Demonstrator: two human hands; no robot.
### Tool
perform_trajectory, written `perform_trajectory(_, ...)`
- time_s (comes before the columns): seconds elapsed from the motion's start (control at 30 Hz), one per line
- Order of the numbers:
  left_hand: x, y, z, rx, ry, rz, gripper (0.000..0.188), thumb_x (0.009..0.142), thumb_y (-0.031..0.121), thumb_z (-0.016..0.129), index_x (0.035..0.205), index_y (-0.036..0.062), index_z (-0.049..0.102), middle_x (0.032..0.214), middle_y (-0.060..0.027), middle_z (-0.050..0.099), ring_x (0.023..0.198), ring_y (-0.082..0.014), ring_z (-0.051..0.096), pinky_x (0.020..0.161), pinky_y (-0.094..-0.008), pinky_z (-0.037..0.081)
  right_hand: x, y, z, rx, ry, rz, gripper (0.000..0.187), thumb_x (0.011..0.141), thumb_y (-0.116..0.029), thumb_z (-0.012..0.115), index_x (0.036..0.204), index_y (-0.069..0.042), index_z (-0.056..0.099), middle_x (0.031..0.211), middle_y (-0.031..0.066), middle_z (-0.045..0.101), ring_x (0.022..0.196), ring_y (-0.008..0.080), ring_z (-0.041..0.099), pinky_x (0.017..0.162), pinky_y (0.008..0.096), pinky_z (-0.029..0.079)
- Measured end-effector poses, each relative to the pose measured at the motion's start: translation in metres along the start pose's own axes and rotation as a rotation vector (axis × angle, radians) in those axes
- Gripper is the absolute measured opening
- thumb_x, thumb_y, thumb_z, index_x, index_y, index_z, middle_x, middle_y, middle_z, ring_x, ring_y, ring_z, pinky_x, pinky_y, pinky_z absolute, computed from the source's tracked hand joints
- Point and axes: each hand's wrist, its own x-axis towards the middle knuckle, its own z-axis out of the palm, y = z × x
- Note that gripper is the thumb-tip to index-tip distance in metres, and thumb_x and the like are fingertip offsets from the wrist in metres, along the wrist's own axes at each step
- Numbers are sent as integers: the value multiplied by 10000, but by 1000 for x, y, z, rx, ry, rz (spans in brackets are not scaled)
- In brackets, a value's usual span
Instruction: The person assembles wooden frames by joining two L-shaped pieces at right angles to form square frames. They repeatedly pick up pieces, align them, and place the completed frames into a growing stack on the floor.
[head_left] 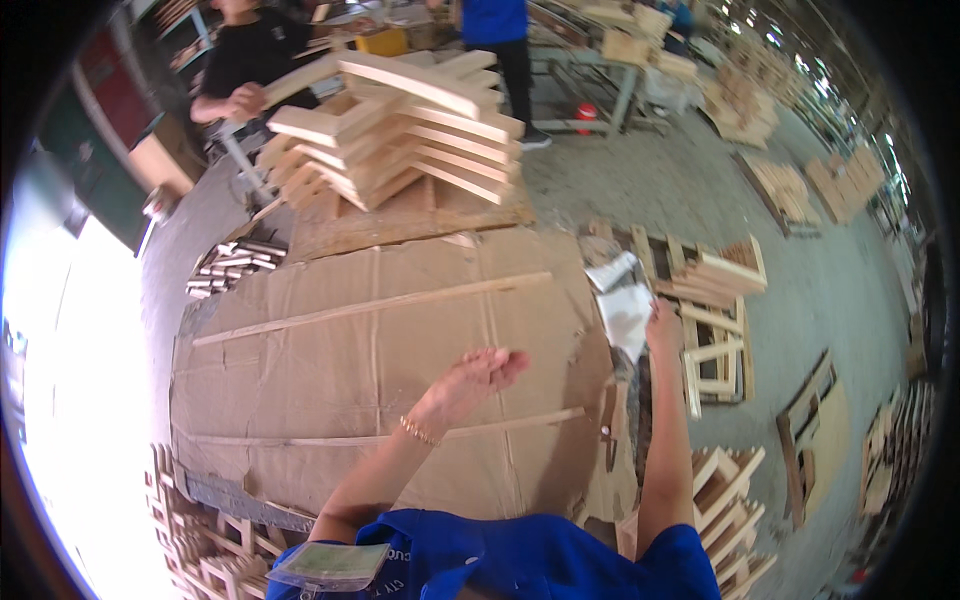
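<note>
My left hand (pixel 474 380), a beaded bracelet on its wrist, hovers over the cardboard-covered table (pixel 300 390). Its fingers stretch to the right, close to one another, with nothing visible in them. Two thin wooden strips lie across the cardboard, a far strip (pixel 370 308) and a near strip (pixel 330 440) that passes behind my left forearm. My right hand (pixel 662 326) reaches out past the table's right edge, beside a white sheet (pixel 627 312). Its fingers are curled, and what they hold, if anything, is too small to make out.
A tall stack of wooden frames (pixel 400 140) stands at the table's far end, where a person in black (pixel 255 60) touches it. More wooden frames (pixel 715 350) lie on a pallet to the right. Frame stacks (pixel 730 510) flank me; wood pieces (pixel 235 265) lie far left.
</note>
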Motion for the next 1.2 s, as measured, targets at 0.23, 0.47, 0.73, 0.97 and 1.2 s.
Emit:
perform_trajectory(0.23,-106,6,-62,-264,167,98,464,983,384,405,667,92,579,1182,-167,588,1179,-328,502,1040,-445,359,6,-68,-23,792,-27,-123,251,916,-274,560,982,-39,616,814,75,679,656,226,595,613,388,458)
perform_trajectory(0.47,-173,30,-86,-293,377,189,534,978,478,331,678,114,581,1211,-162,571,1151,-328,514,1027,-476,351,17,-242,-32,1499,-649,166,354,910,-361,562,1036,-33,598,941,123,682,348,-14,230,303,158,156)
perform_trajectory(0.73,-223,71,-109,-70,466,223,421,985,426,347,1075,76,564,1232,-156,557,1149,-298,518,1021,-432,366,101,-382,-14,678,39,-308,447,897,-453,540,958,-26,659,972,98,680,662,203,581,596,323,459)
perform_trajectory(0.97,-246,91,-149,-10,593,259,377,991,342,357,1174,59,524,1216,-136,565,1135,-273,532,1013,-401,381,171,-432,-43,-54,235,-580,684,743,-567,651,1224,-87,575,1268,108,562,1086,268,583,905,397,465)
perform_trajectory(1.2,-229,105,-167,8,571,313,365,989,284,418,1212,9,505,1194,-143,577,1120,-257,557,974,-368,431,191,-435,-61,-275,-104,-568,742,592,-528,739,1155,-59,621,1089,153,652,1027,291,610,863,408,470)
